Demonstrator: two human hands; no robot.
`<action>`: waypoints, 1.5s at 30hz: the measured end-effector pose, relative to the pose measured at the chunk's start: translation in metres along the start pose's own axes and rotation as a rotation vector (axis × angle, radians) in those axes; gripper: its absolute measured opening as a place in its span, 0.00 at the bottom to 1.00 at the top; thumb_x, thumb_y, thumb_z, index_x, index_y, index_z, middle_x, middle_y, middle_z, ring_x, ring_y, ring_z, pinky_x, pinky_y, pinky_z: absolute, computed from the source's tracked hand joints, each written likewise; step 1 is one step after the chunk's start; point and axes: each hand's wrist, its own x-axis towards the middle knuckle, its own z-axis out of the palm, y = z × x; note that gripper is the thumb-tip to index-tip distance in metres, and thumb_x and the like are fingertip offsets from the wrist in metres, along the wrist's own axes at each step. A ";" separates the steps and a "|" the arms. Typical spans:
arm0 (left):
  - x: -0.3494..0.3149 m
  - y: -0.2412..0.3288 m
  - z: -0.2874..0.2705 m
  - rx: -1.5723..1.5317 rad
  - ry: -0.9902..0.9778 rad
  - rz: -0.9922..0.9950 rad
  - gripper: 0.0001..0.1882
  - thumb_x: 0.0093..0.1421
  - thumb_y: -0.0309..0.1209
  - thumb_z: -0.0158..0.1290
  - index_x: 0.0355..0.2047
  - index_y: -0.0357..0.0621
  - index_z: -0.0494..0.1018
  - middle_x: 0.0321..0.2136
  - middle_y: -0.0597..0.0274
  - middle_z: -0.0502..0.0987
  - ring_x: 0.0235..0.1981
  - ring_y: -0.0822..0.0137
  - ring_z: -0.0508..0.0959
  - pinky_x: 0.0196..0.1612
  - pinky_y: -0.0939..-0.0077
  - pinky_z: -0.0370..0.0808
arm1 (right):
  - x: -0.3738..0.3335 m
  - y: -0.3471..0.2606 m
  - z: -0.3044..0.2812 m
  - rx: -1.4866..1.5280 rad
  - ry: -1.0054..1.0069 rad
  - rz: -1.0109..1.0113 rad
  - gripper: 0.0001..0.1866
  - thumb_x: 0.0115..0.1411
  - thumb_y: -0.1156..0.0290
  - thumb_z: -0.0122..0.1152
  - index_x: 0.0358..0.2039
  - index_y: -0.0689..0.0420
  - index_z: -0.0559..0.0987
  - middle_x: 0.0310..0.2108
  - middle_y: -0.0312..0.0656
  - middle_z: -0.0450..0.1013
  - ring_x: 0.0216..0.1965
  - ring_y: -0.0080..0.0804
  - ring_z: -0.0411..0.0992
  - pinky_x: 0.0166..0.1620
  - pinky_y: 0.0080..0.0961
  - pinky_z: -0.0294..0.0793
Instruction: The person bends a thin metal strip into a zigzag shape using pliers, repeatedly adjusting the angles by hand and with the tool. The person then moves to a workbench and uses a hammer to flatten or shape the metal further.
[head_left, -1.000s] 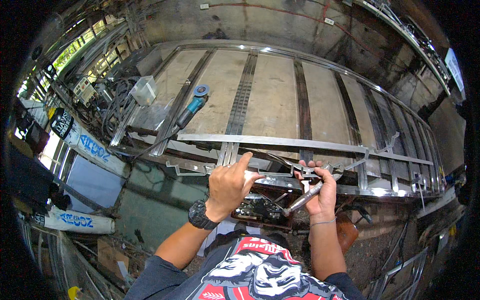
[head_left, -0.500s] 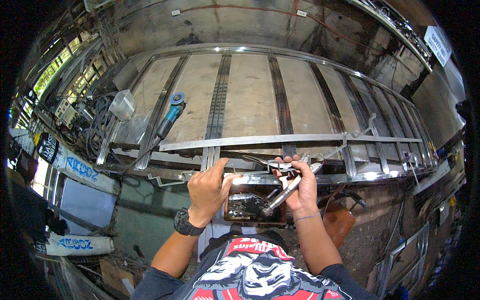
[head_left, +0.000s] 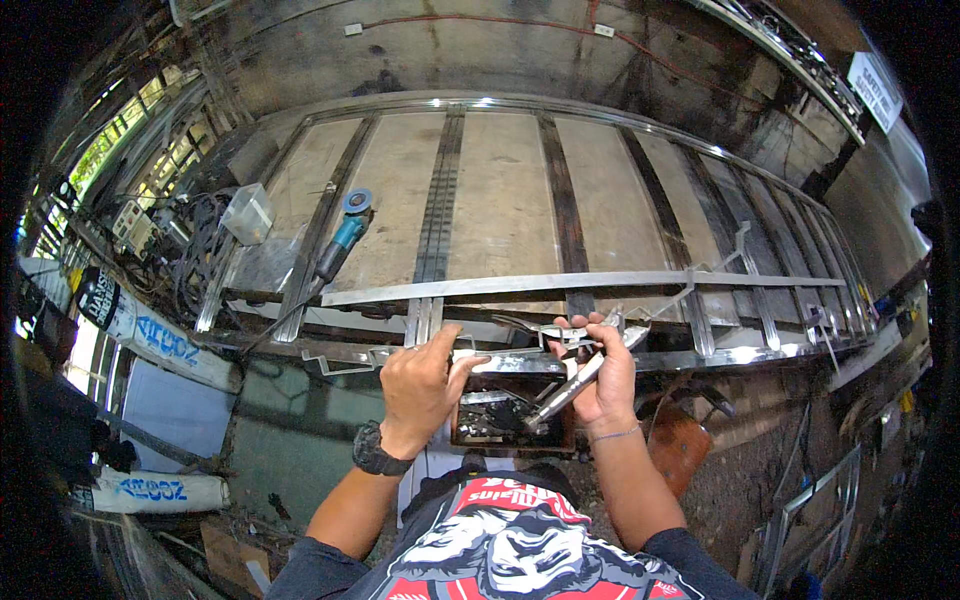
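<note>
My left hand (head_left: 418, 390) is closed round a thin metal strip (head_left: 340, 370) bent in zigzag steps, thumb toward the right. The strip runs past both sides of the hand, above the near rail of a steel frame (head_left: 690, 358). In my right hand (head_left: 608, 378) is a pair of locking pliers (head_left: 566, 394), its handles slanting down toward me. The pliers' jaws are near the strip's right end; fingers partly hide whether they clamp it. A long flat metal bar (head_left: 500, 284) lies across the frame just beyond my hands.
An angle grinder (head_left: 343, 243) lies on the frame's left part, near a clear plastic container (head_left: 248, 214). Below my hands stands a box (head_left: 512, 447) with metal bits in it. A brown seat (head_left: 680, 448) is at the right. Wrapped bundles (head_left: 178, 350) lie at the left.
My left hand has shifted slightly right and down with the strip. My right hand keeps its hold on the pliers, nearly in place.
</note>
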 end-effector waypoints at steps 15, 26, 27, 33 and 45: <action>-0.007 0.001 -0.001 0.049 0.076 -0.006 0.28 0.55 0.43 0.72 0.52 0.41 0.80 0.35 0.56 0.85 0.32 0.55 0.83 0.45 0.59 0.73 | 0.015 0.005 -0.024 0.010 0.005 0.090 0.14 0.65 0.74 0.61 0.51 0.58 0.74 0.46 0.49 0.79 0.55 0.53 0.79 0.51 0.55 0.84; -0.005 0.005 0.007 0.008 0.132 0.018 0.28 0.57 0.42 0.70 0.53 0.40 0.79 0.26 0.59 0.79 0.29 0.57 0.78 0.46 0.60 0.72 | 0.017 0.004 -0.030 0.000 0.037 0.092 0.12 0.64 0.74 0.58 0.48 0.57 0.75 0.44 0.46 0.79 0.52 0.55 0.80 0.53 0.56 0.83; -0.004 0.005 0.007 0.003 0.119 0.022 0.28 0.57 0.42 0.70 0.53 0.40 0.79 0.27 0.59 0.79 0.29 0.57 0.78 0.46 0.60 0.72 | 0.017 0.003 -0.030 0.002 0.043 0.095 0.12 0.64 0.74 0.58 0.48 0.57 0.75 0.44 0.46 0.79 0.53 0.55 0.80 0.53 0.56 0.83; -0.008 0.008 0.004 0.008 0.009 0.050 0.30 0.57 0.42 0.70 0.57 0.41 0.77 0.34 0.57 0.80 0.38 0.56 0.80 0.50 0.58 0.72 | 0.021 -0.004 -0.034 0.023 0.032 0.127 0.11 0.64 0.75 0.56 0.47 0.59 0.75 0.45 0.47 0.80 0.57 0.55 0.78 0.52 0.59 0.84; -0.023 -0.072 -0.052 0.169 -0.185 0.094 0.33 0.59 0.49 0.68 0.59 0.47 0.76 0.47 0.59 0.81 0.58 0.54 0.78 0.78 0.38 0.47 | 0.056 -0.047 -0.064 0.008 -0.028 0.175 0.08 0.64 0.78 0.51 0.43 0.61 0.75 0.45 0.47 0.77 0.60 0.56 0.76 0.50 0.60 0.86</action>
